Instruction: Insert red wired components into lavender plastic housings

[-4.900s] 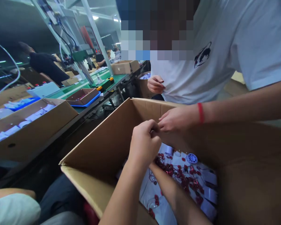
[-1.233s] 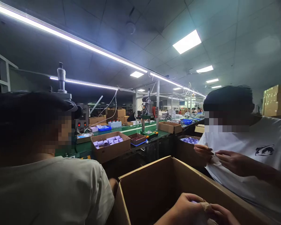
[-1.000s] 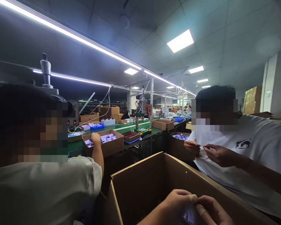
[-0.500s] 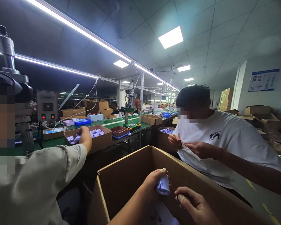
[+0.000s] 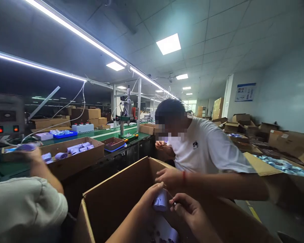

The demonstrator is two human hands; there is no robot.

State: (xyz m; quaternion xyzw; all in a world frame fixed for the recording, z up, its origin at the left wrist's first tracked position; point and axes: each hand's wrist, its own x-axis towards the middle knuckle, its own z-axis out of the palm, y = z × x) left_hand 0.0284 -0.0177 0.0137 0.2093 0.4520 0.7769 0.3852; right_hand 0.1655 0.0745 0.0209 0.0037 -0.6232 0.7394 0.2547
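My left hand point(image 5: 151, 195) is closed around a pale purple cylinder point(image 5: 160, 201), held tilted above the large open cardboard box point(image 5: 116, 192) in front of me. Just to the right, my right hand point(image 5: 190, 211) pinches a small dark, shiny piece point(image 5: 174, 203) between thumb and fingertips. It is too small to name, and a gap separates it from the cylinder. Below my hands, another pale cylinder point(image 5: 173, 234) and several small dark bits point(image 5: 155, 233) lie on a light surface inside the box.
A co-worker in white point(image 5: 202, 145) sits at the right, one forearm point(image 5: 218, 184) reaching over the box. At left, another person's hand point(image 5: 34, 153) holds a purple cylinder above a carton point(image 5: 91, 153) of similar ones. A press point(image 5: 125, 118) stands on the green bench point(image 5: 106, 135).
My view has turned right. The right co-worker's hand has moved down toward the box. The left person's hand has lifted a cylinder from the carton and moved left. My hands still hold their pieces.
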